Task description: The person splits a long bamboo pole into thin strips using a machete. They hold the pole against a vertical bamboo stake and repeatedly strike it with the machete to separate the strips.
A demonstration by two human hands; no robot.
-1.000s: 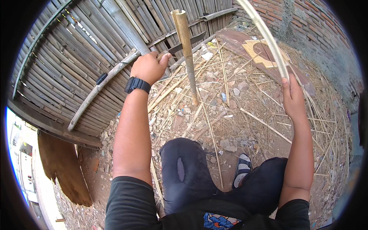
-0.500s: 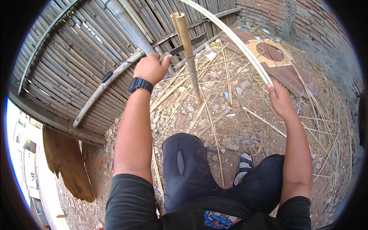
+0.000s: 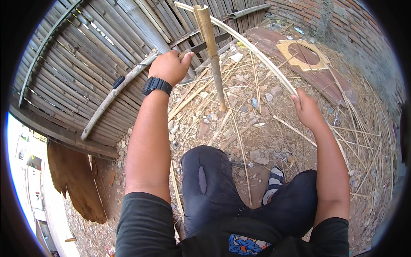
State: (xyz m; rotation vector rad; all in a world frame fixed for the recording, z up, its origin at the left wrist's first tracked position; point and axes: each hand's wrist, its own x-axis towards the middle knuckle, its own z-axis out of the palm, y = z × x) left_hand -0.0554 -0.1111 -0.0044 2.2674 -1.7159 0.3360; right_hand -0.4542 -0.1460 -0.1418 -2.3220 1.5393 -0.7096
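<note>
My left hand point(image 3: 168, 67), below a black wristwatch point(image 3: 156, 85) on the forearm, is closed round the handle of a machete. The machete's dark blade point(image 3: 222, 37) points right and passes behind an upright bamboo post point(image 3: 210, 51) with a split top. My right hand point(image 3: 307, 108) grips a long pale bamboo strip point(image 3: 261, 55), thumb on top. From that hand the strip bows up and left, and its far end runs behind the top of the post. Its near end seems to run on past my right hand, beside the forearm.
A bamboo-slat wall point(image 3: 85, 64) rises at the left, a brick wall point(image 3: 342, 21) at the far right. A board with a round hole point(image 3: 323, 66) lies on a brown panel point(image 3: 338, 92). Loose strips point(image 3: 295, 130) and rubble litter the ground round my legs.
The bamboo strip's far end has come down into view and now lies behind the post's top. My right hand has shifted slightly left and down; my left hand and the machete sit slightly higher.
</note>
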